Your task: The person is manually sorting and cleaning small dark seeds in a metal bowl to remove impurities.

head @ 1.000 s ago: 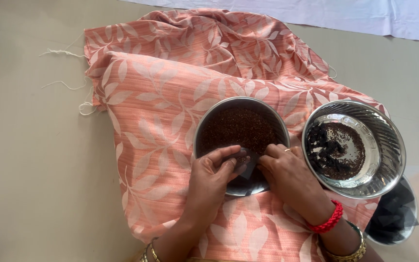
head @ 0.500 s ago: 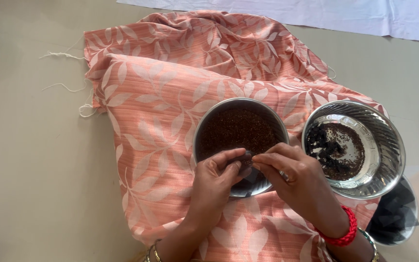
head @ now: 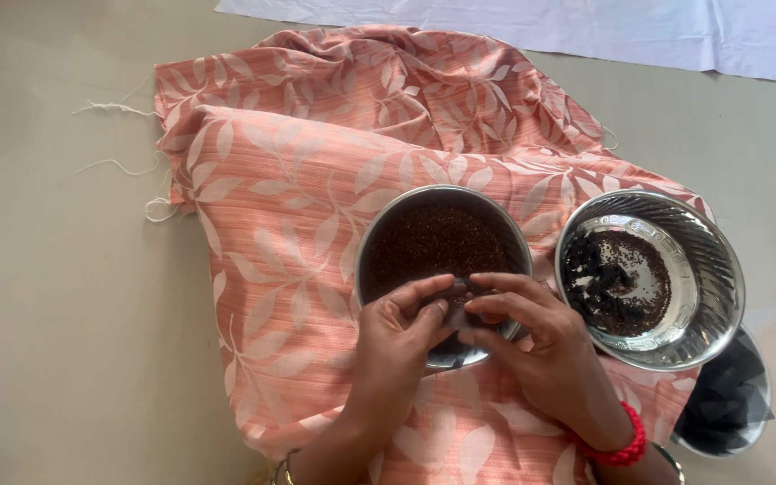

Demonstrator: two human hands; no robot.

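- Head view, centre: steel bowl [head: 443,269] of reddish-brown seeds sits on peach leaf-print cloth [head: 280,224], which pads the worktop [head: 47,314] under it, presumably to catch spills.
- Left hand [head: 399,341] and right hand [head: 541,346] meet over the bowl's near rim. Fingertips [head: 437,289] of both pinch a small dark clump just above the seeds, so anything that drops falls back into the bowl.
- Grip: both clenched in a fine pinch on the dark clump; what the clump is cannot be told, too small.
- Right of it, touching the cloth edge: second steel bowl [head: 653,278], ridged wall, thin layer of darker bits at the bottom; placed close to the right hand, w/in easy reach.
- Lower right corner: third container [head: 729,400] w/ black pieces, partly tucked under the second bowl.
- Top edge: white sheet [head: 586,27], well apart.
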